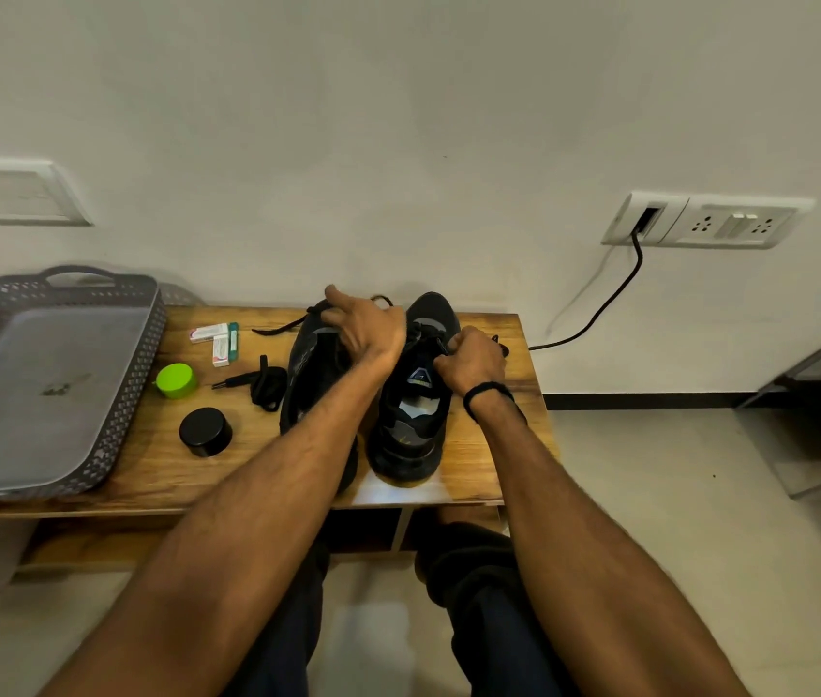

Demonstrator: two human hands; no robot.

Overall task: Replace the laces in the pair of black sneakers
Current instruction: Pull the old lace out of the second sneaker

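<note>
Two black sneakers stand side by side, toes to the wall, on a low wooden table (pixel 488 445). The left sneaker (pixel 310 374) is partly hidden by my left forearm. The right sneaker (pixel 411 430) shows its tongue label and grey insole. My left hand (pixel 365 327) lies over the gap between the shoes, fingers curled at the laces; what it holds is hidden. My right hand (pixel 471 359) pinches a black lace (pixel 441 344) at the right sneaker's eyelets. A bundled spare black lace (pixel 262 384) lies left of the shoes. Another lace end (pixel 277 327) trails from the left sneaker's toe.
A grey perforated plastic tray (pixel 111 435) sits at the table's left. Between it and the shoes lie a green cap (pixel 176 380), a round black tin (pixel 205 431) and two small boxes (pixel 214 339). A black cable (pixel 614 299) runs from a wall socket to the table's right edge.
</note>
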